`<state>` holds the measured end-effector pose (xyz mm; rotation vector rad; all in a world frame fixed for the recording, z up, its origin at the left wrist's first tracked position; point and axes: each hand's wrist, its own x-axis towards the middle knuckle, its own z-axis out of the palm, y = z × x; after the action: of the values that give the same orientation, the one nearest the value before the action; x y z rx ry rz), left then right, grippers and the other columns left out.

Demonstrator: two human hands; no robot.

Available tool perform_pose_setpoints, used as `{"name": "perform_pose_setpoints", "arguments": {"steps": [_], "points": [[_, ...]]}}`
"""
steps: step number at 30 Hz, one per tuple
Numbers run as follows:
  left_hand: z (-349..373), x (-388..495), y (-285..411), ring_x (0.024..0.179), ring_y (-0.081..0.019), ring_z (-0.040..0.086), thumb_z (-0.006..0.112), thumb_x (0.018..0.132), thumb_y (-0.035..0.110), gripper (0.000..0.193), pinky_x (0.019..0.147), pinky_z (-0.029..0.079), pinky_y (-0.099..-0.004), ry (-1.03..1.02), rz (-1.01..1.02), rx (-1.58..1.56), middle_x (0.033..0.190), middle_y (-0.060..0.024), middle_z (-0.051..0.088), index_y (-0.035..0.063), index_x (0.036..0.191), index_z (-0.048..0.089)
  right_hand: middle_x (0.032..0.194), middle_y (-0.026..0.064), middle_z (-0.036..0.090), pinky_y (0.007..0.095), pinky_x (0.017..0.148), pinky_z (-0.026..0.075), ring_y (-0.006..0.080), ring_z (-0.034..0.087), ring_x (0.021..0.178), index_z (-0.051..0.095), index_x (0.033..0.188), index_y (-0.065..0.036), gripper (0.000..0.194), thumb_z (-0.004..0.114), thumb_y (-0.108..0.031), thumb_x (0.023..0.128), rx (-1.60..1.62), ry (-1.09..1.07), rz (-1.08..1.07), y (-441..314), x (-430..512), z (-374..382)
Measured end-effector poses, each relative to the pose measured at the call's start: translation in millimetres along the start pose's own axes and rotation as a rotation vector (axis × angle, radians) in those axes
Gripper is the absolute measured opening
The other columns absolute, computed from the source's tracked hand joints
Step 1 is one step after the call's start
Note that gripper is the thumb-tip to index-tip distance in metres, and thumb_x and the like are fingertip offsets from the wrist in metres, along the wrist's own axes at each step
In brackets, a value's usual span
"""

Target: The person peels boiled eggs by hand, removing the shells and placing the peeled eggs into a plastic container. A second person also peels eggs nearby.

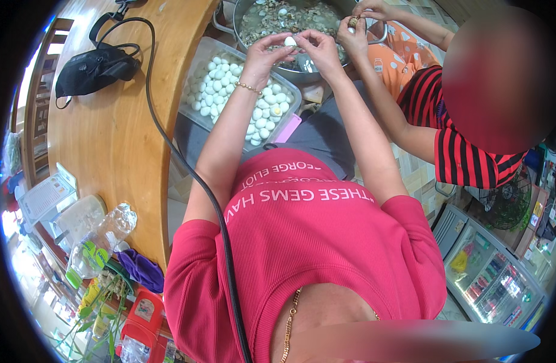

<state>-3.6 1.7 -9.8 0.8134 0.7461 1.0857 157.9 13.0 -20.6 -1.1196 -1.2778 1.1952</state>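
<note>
My left hand [268, 56] holds a small peeled egg [290, 41], white and smooth, between thumb and fingers. From the other side the fingertips of my right hand [321, 51] meet at the egg's edge. Both hands are raised over the near rim of a large metal pot [300, 78]. Cloudy water with many shell pieces [264, 25] and a few pale eggs fills the pot. Below my left wrist a clear plastic tub [290, 102] holds many peeled eggs [221, 81] in liquid. One egg in it shows yellow yolk.
At right, a person in a striped shirt [418, 95] holds a speckled egg [353, 22] beside the pot. A wooden table [119, 127] at left bears a black pouch [96, 70] and a plastic bottle [101, 240]. A black cable [191, 172] crosses my left arm.
</note>
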Motion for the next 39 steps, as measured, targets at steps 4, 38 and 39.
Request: {"name": "perform_pose_setpoints", "arguments": {"steps": [4, 38, 39], "points": [[-1, -2, 2, 0.084, -0.0232, 0.065, 0.061, 0.080, -0.003, 0.036, 0.070, 0.056, -0.0280, 0.023, -0.030, -0.016, 0.098, -0.0116, 0.060, -0.0027, 0.115, 0.053, 0.070, -0.0014, 0.061, 0.0197, 0.056, 0.039, 0.0032, 0.050, 0.063, 0.065, 0.081, -0.002, 0.016, 0.068, -0.018, 0.079, -0.062, 0.012, -0.009, 3, -1, 1], [-7, 1, 5, 0.083, -0.0171, 0.063, 0.064, 0.081, 0.005, 0.020, 0.076, 0.055, -0.0282, 0.008, -0.115, -0.148, 0.093, -0.0098, 0.063, -0.0016, 0.099, 0.059, 0.082, 0.0060, 0.064, 0.0243, 0.071, 0.048, 0.0139, 0.061, 0.081, 0.070, 0.089, -0.005, 0.022, 0.071, -0.003, 0.068, -0.307, -0.036, -0.381, -34, -11, 6], [-8, 1, 6, 0.083, -0.0175, 0.064, 0.065, 0.081, 0.005, 0.020, 0.074, 0.055, -0.0280, 0.006, -0.117, -0.169, 0.093, -0.0103, 0.063, -0.0020, 0.099, 0.058, 0.080, 0.0062, 0.064, 0.0246, 0.071, 0.048, 0.0138, 0.061, 0.081, 0.071, 0.088, -0.005, 0.021, 0.071, -0.004, 0.068, -0.280, -0.041, -0.374, -34, -11, 5]]}}
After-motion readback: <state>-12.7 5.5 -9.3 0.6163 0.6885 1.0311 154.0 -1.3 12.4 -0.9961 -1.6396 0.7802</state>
